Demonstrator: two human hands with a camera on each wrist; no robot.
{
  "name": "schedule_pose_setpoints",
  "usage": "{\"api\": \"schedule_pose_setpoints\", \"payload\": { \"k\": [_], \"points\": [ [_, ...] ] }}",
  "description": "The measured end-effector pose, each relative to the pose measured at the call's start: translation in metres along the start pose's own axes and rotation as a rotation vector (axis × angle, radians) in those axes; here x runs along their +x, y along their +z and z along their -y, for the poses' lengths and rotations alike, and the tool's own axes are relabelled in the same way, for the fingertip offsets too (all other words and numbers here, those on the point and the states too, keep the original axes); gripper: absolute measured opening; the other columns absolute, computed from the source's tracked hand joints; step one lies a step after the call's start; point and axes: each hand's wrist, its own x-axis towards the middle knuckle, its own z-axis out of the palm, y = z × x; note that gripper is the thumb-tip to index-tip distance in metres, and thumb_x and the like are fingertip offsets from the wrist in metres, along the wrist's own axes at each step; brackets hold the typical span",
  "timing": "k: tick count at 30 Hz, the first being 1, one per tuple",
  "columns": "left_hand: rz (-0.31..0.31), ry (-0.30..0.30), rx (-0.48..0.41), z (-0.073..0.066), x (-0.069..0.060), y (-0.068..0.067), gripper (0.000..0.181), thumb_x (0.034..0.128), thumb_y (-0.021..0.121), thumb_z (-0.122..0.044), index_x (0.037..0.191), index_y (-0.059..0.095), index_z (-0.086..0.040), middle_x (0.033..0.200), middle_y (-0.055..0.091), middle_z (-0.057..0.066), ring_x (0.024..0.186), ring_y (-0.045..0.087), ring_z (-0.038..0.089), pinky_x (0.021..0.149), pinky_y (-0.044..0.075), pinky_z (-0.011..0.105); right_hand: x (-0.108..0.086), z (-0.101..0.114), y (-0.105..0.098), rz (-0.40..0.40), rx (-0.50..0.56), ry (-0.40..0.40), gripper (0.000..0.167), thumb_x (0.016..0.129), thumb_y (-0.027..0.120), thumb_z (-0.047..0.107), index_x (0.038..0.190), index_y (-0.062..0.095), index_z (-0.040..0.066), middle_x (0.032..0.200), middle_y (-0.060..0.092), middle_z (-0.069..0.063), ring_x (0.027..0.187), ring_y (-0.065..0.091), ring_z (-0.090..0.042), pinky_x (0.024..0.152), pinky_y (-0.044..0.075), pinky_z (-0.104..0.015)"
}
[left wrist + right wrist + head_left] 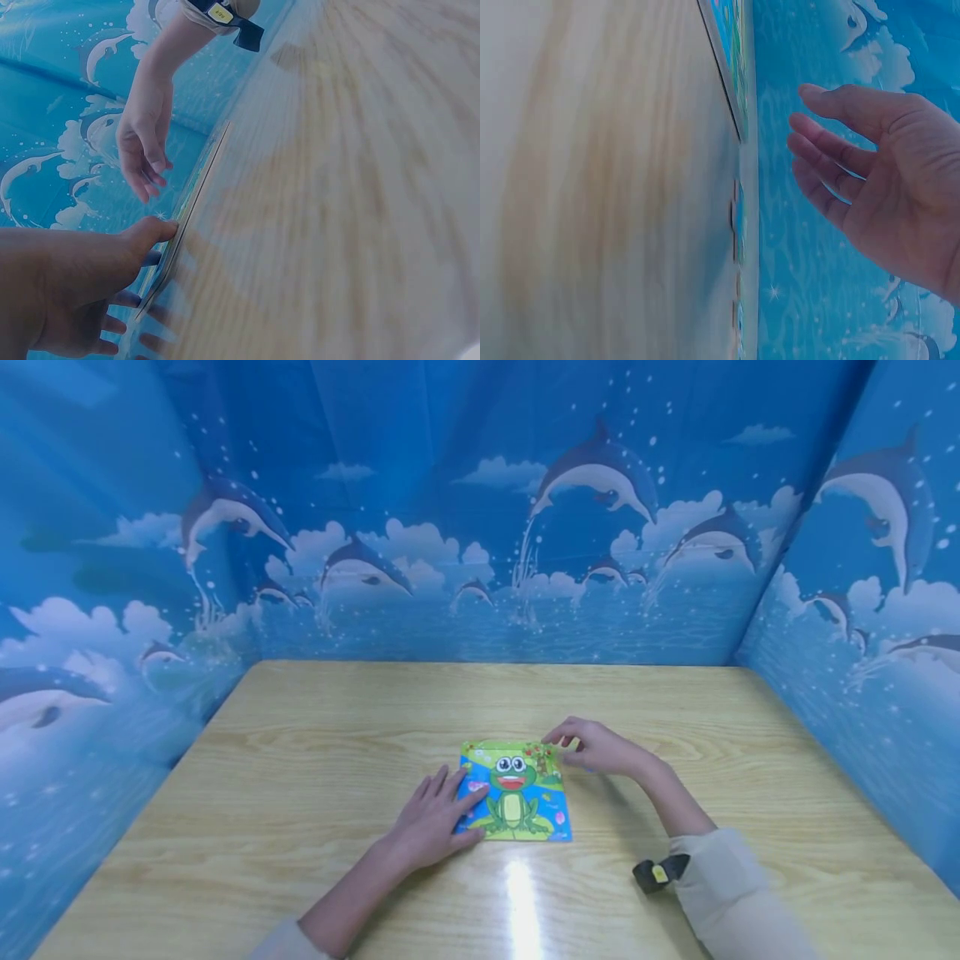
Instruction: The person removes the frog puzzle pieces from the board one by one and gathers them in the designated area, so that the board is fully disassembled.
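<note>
A square, flat board (512, 806) with a green frog picture on blue and green lies on the table, apparently a jigsaw puzzle. My left hand (429, 822) rests on its left side, fingers spread over the edge and the thumb near the lower left corner. By the upper right corner, my right hand (602, 750) hovers with loosely bent fingers. In the right wrist view that hand (892, 165) holds nothing, and its thumb and fingers stand apart. Small flat coloured pieces (740, 225) lie on the table past the board; in the head view the right hand mostly hides them.
The wood-grain table (337, 718) is enclosed at the back and sides by blue curtains (450, 610) printed with dolphins. A black strap (652, 875) with a yellow label sits at the right sleeve cuff. Light reflects off the table in front of the board.
</note>
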Motion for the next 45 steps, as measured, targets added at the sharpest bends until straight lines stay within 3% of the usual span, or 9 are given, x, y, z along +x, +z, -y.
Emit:
{"api": "schedule_pose_setpoints", "payload": {
  "k": [13,25,39,45],
  "points": [
    [0.024,-0.012,-0.013,-0.002,0.002,-0.004,0.058,0.0894,0.053,-0.047,0.139,0.043,-0.019,0.145,0.026,0.019,0.131,0.017,0.043,0.104,0.017,0.055,0.016,0.006,0.021,0.032,0.010,0.027,0.029,0.083,0.065,0.006,0.111,0.064,0.004,0.104,0.055,-0.009,0.094,0.053,-0.025,0.079,0.047,-0.035],
    [0.046,-0.023,-0.016,-0.002,0.007,-0.006,0.059,0.0868,0.058,-0.046,0.137,0.045,-0.018,0.143,0.029,0.020,0.131,0.018,0.043,0.104,0.018,0.055,0.017,0.001,0.031,0.011,-0.043,0.078,0.030,0.081,0.069,0.006,0.111,0.065,0.010,0.107,0.051,-0.007,0.097,0.051,-0.023,0.084,0.046,-0.037],
    [0.056,-0.021,-0.018,-0.002,0.008,-0.009,0.059,0.0859,0.059,-0.046,0.136,0.045,-0.018,0.143,0.029,0.020,0.131,0.020,0.043,0.104,0.019,0.055,0.015,0.002,0.034,-0.007,-0.069,0.092,0.018,0.082,0.068,0.009,0.098,0.069,0.017,0.107,0.049,-0.004,0.100,0.048,-0.024,0.084,0.044,-0.041],
    [0.061,-0.021,-0.016,-0.001,0.008,-0.009,0.060,0.0857,0.059,-0.047,0.136,0.045,-0.019,0.142,0.030,0.020,0.130,0.021,0.043,0.103,0.020,0.056,0.014,0.001,0.035,-0.026,-0.094,0.110,0.026,0.083,0.068,0.011,0.108,0.066,0.016,0.113,0.048,-0.007,0.104,0.045,-0.025,0.084,0.044,-0.041]
  ]
}}
